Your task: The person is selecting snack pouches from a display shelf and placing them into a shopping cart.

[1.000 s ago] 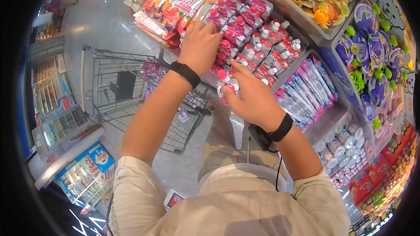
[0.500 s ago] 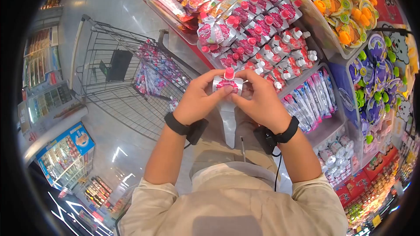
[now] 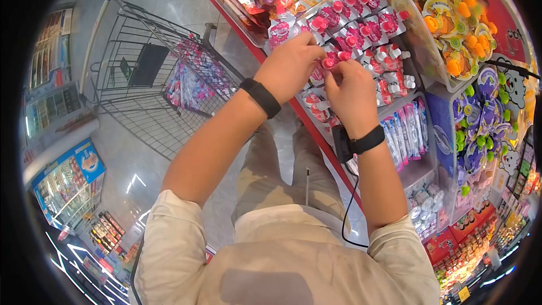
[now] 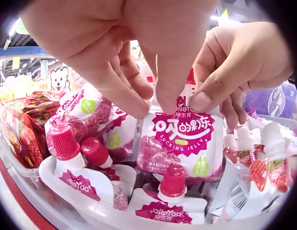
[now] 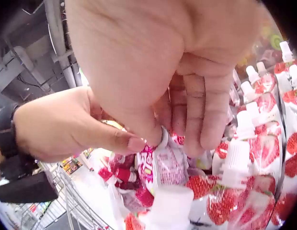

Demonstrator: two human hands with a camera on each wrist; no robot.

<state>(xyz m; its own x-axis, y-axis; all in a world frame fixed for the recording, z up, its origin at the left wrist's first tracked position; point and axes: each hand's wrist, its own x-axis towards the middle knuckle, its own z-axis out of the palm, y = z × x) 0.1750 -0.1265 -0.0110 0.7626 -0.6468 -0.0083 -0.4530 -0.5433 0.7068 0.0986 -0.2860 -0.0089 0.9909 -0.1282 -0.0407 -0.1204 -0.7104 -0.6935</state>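
In the left wrist view a white and magenta jelly pouch (image 4: 181, 141) stands upright among others in a clear bin (image 4: 67, 191). Both hands pinch its top: the left hand (image 4: 119, 43) from the left, the right hand (image 4: 244, 67) from the right. From the head view, the left hand (image 3: 291, 65) and right hand (image 3: 353, 93) meet over the pink-capped pouches (image 3: 370, 29). In the right wrist view the pouch (image 5: 163, 165) hangs below the right hand (image 5: 167, 62), with the left thumb at its edge. White-capped strawberry pouches (image 5: 244, 196) lie beside it.
A wire shopping cart (image 3: 152, 79) holding a pile of packets (image 3: 189, 82) stands at the left. Bins of orange-capped pouches (image 3: 451, 22) and purple, green-capped pouches (image 3: 483, 113) are at the right. Long thin packets (image 3: 403, 130) lie nearer the body.
Both hands have moved from in front of the body, forward and over the bin, with the pouch now among the others. The view has shifted, so the cart appears further left.
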